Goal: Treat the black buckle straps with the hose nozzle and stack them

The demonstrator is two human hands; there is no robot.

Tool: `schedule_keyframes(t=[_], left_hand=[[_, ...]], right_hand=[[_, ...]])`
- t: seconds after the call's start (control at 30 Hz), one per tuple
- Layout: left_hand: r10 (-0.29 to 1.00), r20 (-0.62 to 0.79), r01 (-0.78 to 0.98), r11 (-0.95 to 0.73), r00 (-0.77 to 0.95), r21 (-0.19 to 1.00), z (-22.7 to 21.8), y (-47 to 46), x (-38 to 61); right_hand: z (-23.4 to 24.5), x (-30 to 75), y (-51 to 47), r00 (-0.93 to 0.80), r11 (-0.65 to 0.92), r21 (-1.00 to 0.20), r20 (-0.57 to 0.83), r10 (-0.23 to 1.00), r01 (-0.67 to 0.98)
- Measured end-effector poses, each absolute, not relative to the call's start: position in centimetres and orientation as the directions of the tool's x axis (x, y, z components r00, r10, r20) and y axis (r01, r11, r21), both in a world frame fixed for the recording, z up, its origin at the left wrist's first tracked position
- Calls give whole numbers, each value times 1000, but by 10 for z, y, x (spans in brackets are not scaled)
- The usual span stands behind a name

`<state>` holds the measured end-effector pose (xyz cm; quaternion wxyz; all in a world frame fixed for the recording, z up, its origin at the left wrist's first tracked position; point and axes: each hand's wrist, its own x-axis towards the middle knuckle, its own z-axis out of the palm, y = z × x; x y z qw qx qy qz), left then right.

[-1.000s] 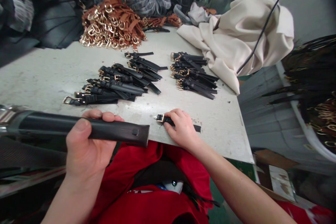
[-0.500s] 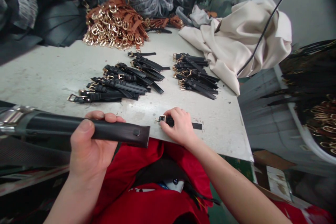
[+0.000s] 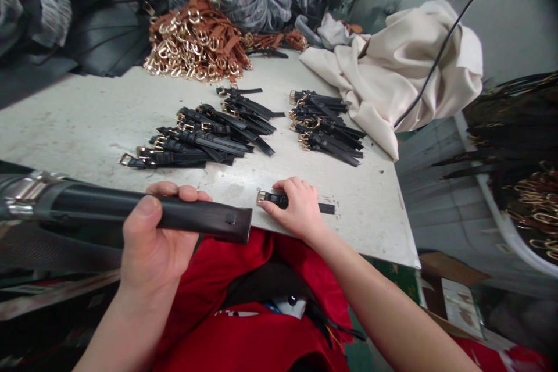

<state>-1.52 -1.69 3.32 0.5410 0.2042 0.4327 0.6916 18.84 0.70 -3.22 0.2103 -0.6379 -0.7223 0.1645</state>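
Note:
My left hand (image 3: 152,244) is closed around a thick, dark leather strap (image 3: 102,203), raised above the table's front edge. A silver metal fitting (image 3: 28,193) crosses the strap at the left, and a small dark rectangular mark shows near its squared right end. My right hand (image 3: 299,206) grips a short black buckle strap (image 3: 326,208) lying on the table. Its metal buckle points left beyond my fingers, while the tail sticks out at the right; the middle is hidden under my hand.
Black buckle straps lie in a left pile (image 3: 209,138) and a right pile (image 3: 326,125) on the pale table (image 3: 100,102). Brown buckle straps (image 3: 196,40) are heaped behind. Cream cloth (image 3: 392,70) drapes over the right edge, near a white bin (image 3: 501,209) of straps.
The buckle in my right hand has turned to lie flatter on the table. My left hand and its thick strap have shifted slightly right in view.

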Motion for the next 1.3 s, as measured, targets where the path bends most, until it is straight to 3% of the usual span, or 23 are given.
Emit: schedule_keyframes(t=[0.27,0.43,0.63,1.03,1.3], left_hand=[[925,-179,-570,-47,-335,820,33,-14,-14],[957,-55,-574,-125,-286,809,35,-1,5],[972,52,-529,-170,-231,832,15,20,39],[978,25,-471,-123,-208,874,5,25,43],[967,197,-351,-244,-163,904,12,14,56]], right_hand=[[-31,189,7,-97,126,-524,83,992,842],[-31,201,0,-141,187,-569,124,982,801],[-35,218,-5,-225,246,-531,106,969,811],[-34,220,-5,-271,321,-557,174,947,766],[-40,224,-10,-211,270,-532,170,962,802]])
